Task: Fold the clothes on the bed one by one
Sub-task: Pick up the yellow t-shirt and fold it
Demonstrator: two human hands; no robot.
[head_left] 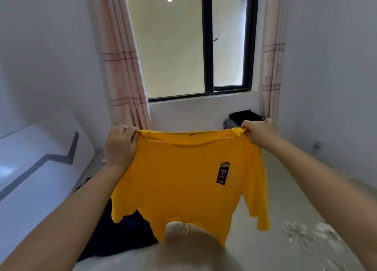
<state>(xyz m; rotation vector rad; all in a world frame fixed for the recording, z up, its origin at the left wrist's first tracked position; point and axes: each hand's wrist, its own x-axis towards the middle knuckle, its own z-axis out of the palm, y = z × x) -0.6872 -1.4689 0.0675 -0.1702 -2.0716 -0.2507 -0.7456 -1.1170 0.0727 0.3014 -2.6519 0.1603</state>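
Yellow shirt (183, 179) pinched by both hands' grip | grey bed (285, 199) | white walls, window (206, 42)

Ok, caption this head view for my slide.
Left hand and right hand hold a yellow short-sleeved T-shirt up by its shoulders above the bed.

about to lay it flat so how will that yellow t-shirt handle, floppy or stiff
Probably very floppy: the yellow t-shirt hangs limp between the left hand and right hand, its hem wavy. Likely light, since pinches at the shoulders carry it. The loose sleeves may fold under as it is lowered onto the bed.
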